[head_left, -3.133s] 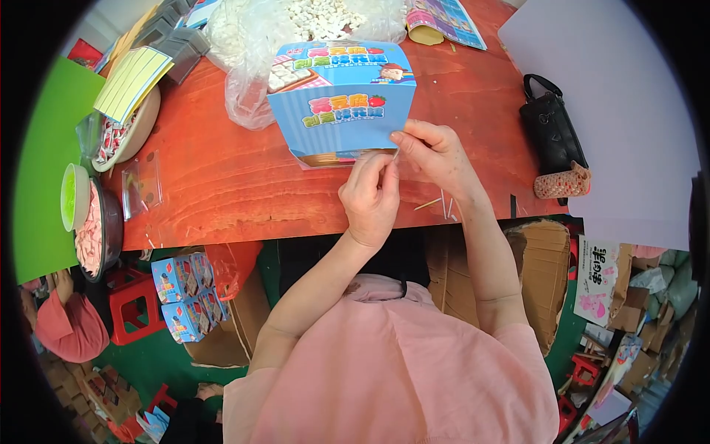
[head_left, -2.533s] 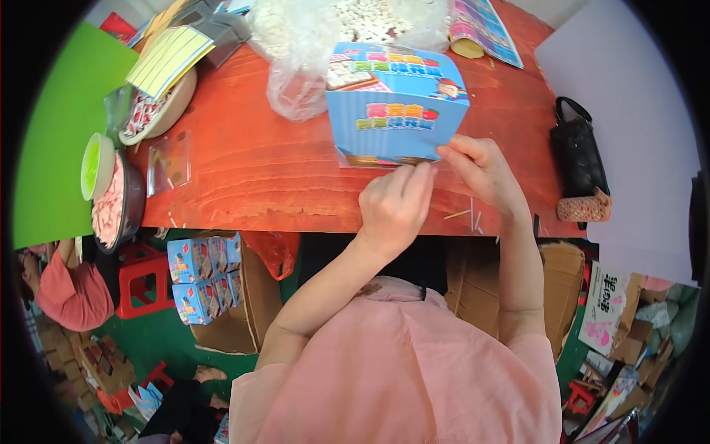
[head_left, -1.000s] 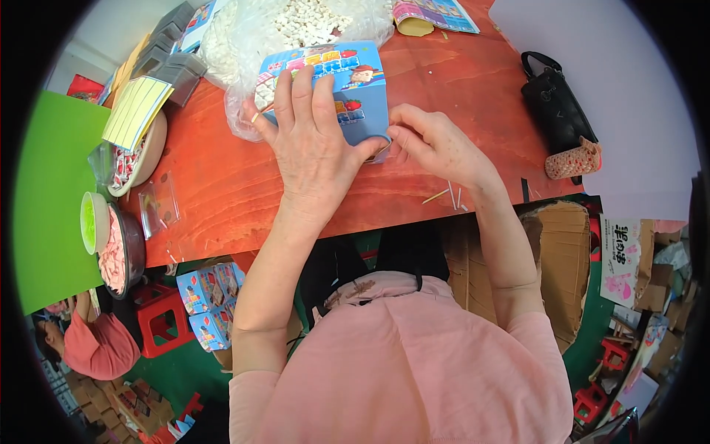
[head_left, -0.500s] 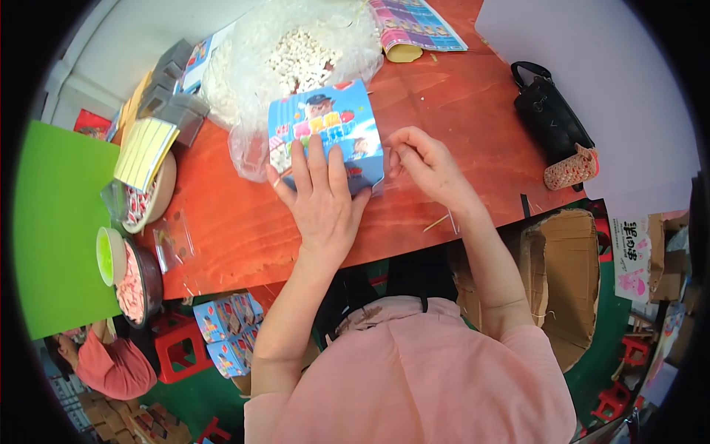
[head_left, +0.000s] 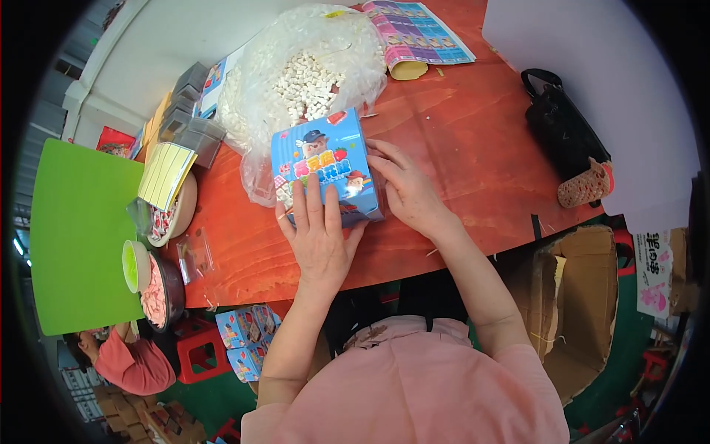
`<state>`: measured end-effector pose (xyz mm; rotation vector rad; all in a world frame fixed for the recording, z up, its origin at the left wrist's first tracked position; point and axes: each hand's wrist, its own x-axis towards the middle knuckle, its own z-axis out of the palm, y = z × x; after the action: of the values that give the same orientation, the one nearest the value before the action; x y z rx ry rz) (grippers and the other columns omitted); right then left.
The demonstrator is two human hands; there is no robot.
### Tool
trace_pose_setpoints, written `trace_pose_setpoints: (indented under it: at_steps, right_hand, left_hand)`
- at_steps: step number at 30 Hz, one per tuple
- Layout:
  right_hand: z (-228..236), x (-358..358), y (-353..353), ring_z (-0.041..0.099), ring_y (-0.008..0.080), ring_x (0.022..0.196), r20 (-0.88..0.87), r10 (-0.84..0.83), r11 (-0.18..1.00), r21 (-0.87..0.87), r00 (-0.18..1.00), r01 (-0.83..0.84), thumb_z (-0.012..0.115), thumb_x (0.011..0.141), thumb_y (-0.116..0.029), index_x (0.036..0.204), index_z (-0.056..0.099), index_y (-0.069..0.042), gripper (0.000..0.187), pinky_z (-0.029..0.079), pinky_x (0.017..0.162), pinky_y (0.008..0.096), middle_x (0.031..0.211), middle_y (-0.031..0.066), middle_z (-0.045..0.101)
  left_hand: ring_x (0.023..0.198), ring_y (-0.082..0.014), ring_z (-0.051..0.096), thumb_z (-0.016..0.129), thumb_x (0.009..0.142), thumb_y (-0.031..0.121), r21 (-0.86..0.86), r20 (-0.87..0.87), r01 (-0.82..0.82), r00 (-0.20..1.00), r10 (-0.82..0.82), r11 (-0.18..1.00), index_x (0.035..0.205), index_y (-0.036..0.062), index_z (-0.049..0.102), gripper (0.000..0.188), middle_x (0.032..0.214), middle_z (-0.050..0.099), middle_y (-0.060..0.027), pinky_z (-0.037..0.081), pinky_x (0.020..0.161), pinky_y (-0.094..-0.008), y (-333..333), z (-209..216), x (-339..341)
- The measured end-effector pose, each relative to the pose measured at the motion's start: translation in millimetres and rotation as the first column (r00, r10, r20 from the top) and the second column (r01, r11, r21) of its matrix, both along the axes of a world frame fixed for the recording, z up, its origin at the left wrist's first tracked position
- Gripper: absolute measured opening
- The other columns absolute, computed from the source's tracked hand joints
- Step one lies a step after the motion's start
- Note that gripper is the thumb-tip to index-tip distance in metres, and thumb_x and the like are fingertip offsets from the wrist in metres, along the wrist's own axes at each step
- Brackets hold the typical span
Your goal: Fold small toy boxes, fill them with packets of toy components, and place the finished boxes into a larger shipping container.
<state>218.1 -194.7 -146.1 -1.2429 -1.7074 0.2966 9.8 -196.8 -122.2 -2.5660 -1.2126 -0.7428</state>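
Note:
A blue cardboard box with cartoon print lies tilted on the red table. My left hand rests flat on its near part, fingers spread across the printed face and thumb by the near right corner. Against the box's right side are the fingers of my right hand, extended and slightly bent; some fingertips are hidden at the edge. Just beyond the box, a clear plastic bag lies spread out with many small white pieces in it.
Bowls of small packets and pink pieces stand left, by grey bins. A black pouch lies right. An open carton sits below the table edge. A person in a pink top is at lower left.
My right hand's fingers were curled just off the box's right side; now they are extended against it. My left hand stays on the box. The view has shifted slightly.

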Motion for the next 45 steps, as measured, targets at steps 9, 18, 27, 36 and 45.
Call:
trace_pose_setpoints:
  at_steps: [9,18,27,36,45]
  right_hand:
    - [20,-25,-2,0.049,0.0323,0.137,-0.371,-0.075,0.997,-0.050,0.926,0.061,0.051,0.106,-0.017,0.140,0.052,0.003,0.040,0.036,0.116,0.0422,0.147,0.0208,0.050]
    - [61,-51,47,0.049,0.0342,0.136,0.486,-0.058,0.998,0.049,0.872,0.040,0.057,0.102,-0.027,0.129,0.065,-0.009,0.033,0.031,0.113,0.0562,0.140,0.0158,0.057]
    - [63,-36,41,0.047,0.0357,0.140,0.586,0.093,0.986,0.056,0.805,-0.155,0.065,0.097,-0.044,0.134,0.065,-0.014,0.047,0.029,0.116,0.0570,0.146,0.0154,0.055]
    - [72,-45,7,0.045,0.0385,0.142,0.683,0.200,0.979,-0.109,0.703,-0.173,0.087,0.076,-0.021,0.151,0.050,-0.016,0.084,0.040,0.115,0.0482,0.156,0.0181,0.045]
    - [73,-47,6,0.045,0.0443,0.141,0.689,0.197,0.980,-0.150,0.697,-0.128,0.084,0.079,-0.016,0.149,0.050,-0.011,0.078,0.042,0.112,0.0500,0.156,0.0217,0.044]
  left_hand:
    - [0.150,-0.0442,0.032,0.090,0.068,0.033,-0.108,0.028,-0.011,0.999,0.014,0.994,0.144,0.0021,0.047,0.093,0.159,0.038,-0.0238,0.017,0.120,-0.0683,-9,4,0]
    - [0.140,-0.0424,0.045,0.056,0.091,0.017,0.051,0.027,0.095,0.995,-0.096,0.994,0.140,0.0030,0.055,0.050,0.148,0.051,-0.0192,0.036,0.114,-0.0600,6,-4,-20]
    - [0.140,-0.0350,0.046,0.084,0.077,0.021,-0.002,0.196,0.154,0.969,-0.151,0.988,0.138,0.0155,0.058,0.067,0.148,0.052,-0.0105,0.034,0.111,-0.0643,22,-13,-58]
    - [0.134,-0.0410,0.052,0.083,0.080,0.011,0.289,0.447,0.019,0.881,-0.153,0.957,0.134,0.0110,0.059,0.059,0.144,0.054,-0.0185,0.037,0.108,-0.0561,0,-58,-46]
    - [0.103,-0.0399,0.061,0.070,0.087,0.009,-0.223,0.657,0.293,0.750,-0.079,0.930,0.123,-0.0005,0.059,0.039,0.134,0.053,-0.0256,0.052,0.090,-0.0474,-50,-87,0]
